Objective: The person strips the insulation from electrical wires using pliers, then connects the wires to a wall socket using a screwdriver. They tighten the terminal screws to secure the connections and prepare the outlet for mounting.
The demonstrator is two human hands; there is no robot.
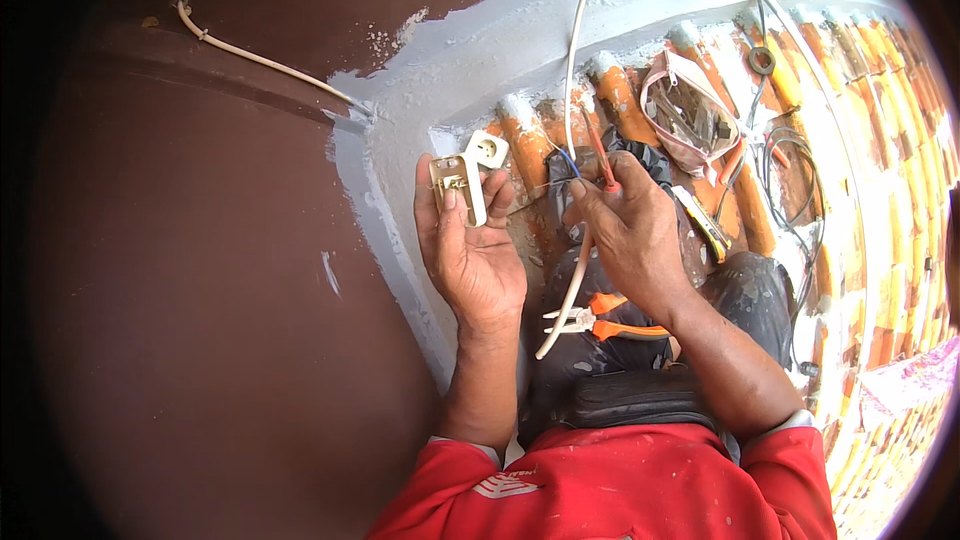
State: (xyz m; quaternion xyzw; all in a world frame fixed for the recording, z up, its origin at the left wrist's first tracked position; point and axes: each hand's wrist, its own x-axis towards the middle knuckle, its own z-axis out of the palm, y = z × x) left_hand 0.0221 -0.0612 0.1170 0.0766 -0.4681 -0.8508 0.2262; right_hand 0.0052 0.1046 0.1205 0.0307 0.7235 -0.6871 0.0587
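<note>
Clock read from the middle of the view.

Hands: left hand (480, 275), near centre, pinches an open cream housing (456, 190) between thumb and fingers, thumb pressed at its interior. A white socket piece (488, 150) sits just beside it toward 1 o'clock; whether joined or merely held alongside, cannot tell. Right hand (635, 235), at 3, grasps a red screwdriver (598, 145), tip toward 12. A blue wire (567, 162) emerges at its fingertips. White cable (572, 50) runs in from 1 o'clock; a cable length (570, 305) leaves below the hand toward 7. Continuity is hidden by the hand.

Risks (judgement): housing has only a light pinch; a tilt or thumb slip could spill small inner parts onto the roof tiles (757, 210). Two items share the right hand's grip, so a screwdriver twist could drag or bend the wire. If the conductors are live, bare fingers are exposed; cannot tell. Pliers (605, 325), at 4 over the lap, could slide off if a leg shifts.

Writing: white emblem with lettering on the red shirt (640, 480), toward 6; not transcribed. Yellow utility knife (705, 220), at 3: no legible label. Housing and socket piece: none legible.
</note>
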